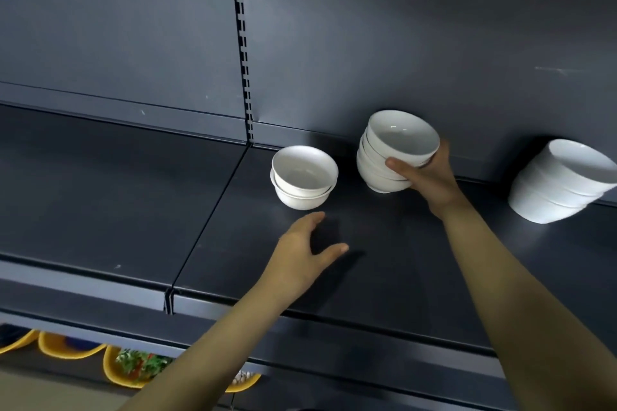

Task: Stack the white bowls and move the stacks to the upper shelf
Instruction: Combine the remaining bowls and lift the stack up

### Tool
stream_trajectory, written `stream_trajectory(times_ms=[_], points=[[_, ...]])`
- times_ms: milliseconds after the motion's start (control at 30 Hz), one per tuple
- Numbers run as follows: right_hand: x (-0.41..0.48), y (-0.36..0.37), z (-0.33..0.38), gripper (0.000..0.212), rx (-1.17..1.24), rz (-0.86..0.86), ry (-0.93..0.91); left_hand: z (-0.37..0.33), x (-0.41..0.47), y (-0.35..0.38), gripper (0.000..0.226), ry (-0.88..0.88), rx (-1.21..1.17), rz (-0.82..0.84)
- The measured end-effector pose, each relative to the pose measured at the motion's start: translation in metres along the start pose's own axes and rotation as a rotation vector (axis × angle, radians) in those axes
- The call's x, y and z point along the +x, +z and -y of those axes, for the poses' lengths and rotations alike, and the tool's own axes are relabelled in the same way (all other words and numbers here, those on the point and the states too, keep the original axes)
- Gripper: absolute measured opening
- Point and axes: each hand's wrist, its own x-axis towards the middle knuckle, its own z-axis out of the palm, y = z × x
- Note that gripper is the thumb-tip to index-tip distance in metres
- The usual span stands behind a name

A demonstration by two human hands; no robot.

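Head view: right hand [430, 173] grips a tall stack of white bowls [394, 152], tilted, on the upper shelf [133, 210]; left hand [307, 250] hovers with fingers spread, empty, near a two-bowl stack [303, 177]. Placement step likely; next move calls for levelling the tall stack and releasing.

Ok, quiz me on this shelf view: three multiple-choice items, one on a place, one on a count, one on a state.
1. Where does the two-bowl stack stand relative to the gripped stack in the right hand?
A) to its left
B) to its right
C) on top of it

2. How many stacks of white bowls show?
A) one
B) three
C) five

3. The left hand is:
A) gripping a bowl
B) open, holding nothing
C) out of view

Answers:
1 A, it stands left of the gripped stack in the view.
2 B, there are the two-bowl stack, the gripped stack and a far-right stack.
3 B, its fingers are spread over the dark shelf.
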Motion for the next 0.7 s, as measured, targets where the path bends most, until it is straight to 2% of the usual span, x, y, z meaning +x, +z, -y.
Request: stream_trajectory(times_ms=[133,200,400,567,700], points=[[-0.004,-0.003,-0.002,0.100,-0.042,-0.028,-0.018,-0.018,0.035,0.026,0.074,0.048,0.075,0.124],[-0.009,-0.009,-0.001,0.107,-0.051,-0.016,-0.003,-0.027,0.050,0.038,0.081,0.052,0.095,0.147],[-0.027,-0.038,0.006,0.113,-0.077,0.072,0.070,-0.044,0.078,0.060,0.106,0.045,-0.012,0.189],[-0.042,-0.062,0.008,0.104,-0.114,0.139,0.099,-0.049,0.091,0.071,0.101,0.152,-0.183,0.240],[-0.048,-0.072,0.010,0.105,-0.142,0.171,0.104,-0.040,0.090,0.077,0.100,0.161,-0.223,0.228]])
